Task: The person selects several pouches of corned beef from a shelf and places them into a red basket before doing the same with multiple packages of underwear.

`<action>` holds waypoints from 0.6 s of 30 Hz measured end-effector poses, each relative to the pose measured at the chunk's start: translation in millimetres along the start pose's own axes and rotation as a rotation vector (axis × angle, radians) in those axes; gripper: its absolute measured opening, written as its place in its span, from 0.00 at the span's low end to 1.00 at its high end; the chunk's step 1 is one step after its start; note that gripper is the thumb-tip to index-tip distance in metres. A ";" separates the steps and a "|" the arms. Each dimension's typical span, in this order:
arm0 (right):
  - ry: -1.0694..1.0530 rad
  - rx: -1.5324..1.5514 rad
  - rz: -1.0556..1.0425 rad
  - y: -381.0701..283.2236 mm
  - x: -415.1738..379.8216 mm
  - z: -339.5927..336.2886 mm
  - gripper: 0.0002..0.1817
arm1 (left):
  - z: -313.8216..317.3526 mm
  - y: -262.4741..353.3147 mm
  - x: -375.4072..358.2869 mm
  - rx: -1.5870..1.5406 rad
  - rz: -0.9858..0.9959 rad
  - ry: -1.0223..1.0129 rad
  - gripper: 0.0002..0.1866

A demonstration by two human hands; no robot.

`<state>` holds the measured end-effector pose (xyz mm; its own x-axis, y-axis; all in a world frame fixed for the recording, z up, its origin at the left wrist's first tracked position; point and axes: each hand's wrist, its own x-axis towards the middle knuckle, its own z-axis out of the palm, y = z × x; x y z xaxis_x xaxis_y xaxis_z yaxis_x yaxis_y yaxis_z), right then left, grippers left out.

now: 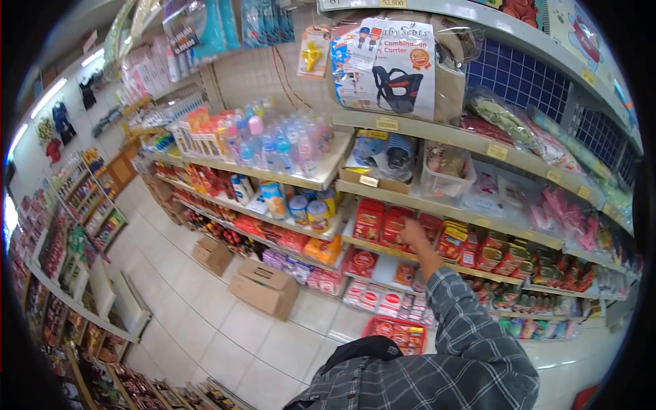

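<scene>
My right hand [414, 236], at the end of a plaid sleeve, reaches into a middle shelf on the right. Its fingers are bent against the edge of a red box [393, 227] and appear closed on it; the fingertips are partly hidden. Another red box [369, 220] stands just left of it, and a red pack [430, 227] is behind the hand on its right. Below, on the floor, sits a red basket [369, 328] holding several red and yellow packs. My left hand is out of view.
Yellow-red packs [452, 239] and tins [488, 256] continue along the shelf to the right. Above are a clear plastic bin [447, 176] and a packaged baby carrier [389, 72]. Baby bottles [287, 147] fill the left shelf. Cardboard cartons [265, 288] stand on the tiled floor.
</scene>
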<state>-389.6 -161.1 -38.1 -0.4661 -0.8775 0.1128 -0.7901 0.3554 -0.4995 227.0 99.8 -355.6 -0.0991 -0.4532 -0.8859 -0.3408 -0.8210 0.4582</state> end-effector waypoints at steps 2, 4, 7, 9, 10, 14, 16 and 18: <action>-0.008 -0.088 0.050 11.2 23.0 11.2 0.29 | 2.0 18.0 -3.1 -0.054 -0.001 0.035 0.24; -0.018 -0.090 0.092 29.0 42.2 32.5 0.31 | 1.5 29.0 -3.3 -0.078 0.038 0.043 0.24; 0.005 -0.157 0.114 14.4 26.4 29.2 0.25 | -0.3 43.4 -8.8 -0.111 0.064 0.061 0.25; 0.095 -0.241 0.083 3.2 17.6 19.6 0.21 | -1.5 50.3 -15.6 -0.138 0.065 0.074 0.25; 0.152 -0.244 0.048 2.4 19.2 18.8 0.19 | -2.9 50.6 -14.8 -0.145 0.064 0.077 0.26; 0.262 -0.080 -0.003 7.2 20.9 20.0 0.13 | -15.6 46.5 -15.7 -0.150 0.042 0.096 0.27; 0.234 0.126 0.002 -8.9 7.9 0.5 0.15 | -20.2 49.2 -15.0 -0.137 0.038 0.101 0.27; 0.180 0.472 -0.057 -27.7 -20.8 -21.6 0.13 | -23.7 59.8 -13.7 -0.117 0.053 0.104 0.28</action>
<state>-366.6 -145.7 -8.1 -0.5216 -0.8069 0.2772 -0.5696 0.0874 -0.8172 230.1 48.6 -314.3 -0.0150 -0.5250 -0.8510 -0.2259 -0.8273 0.5144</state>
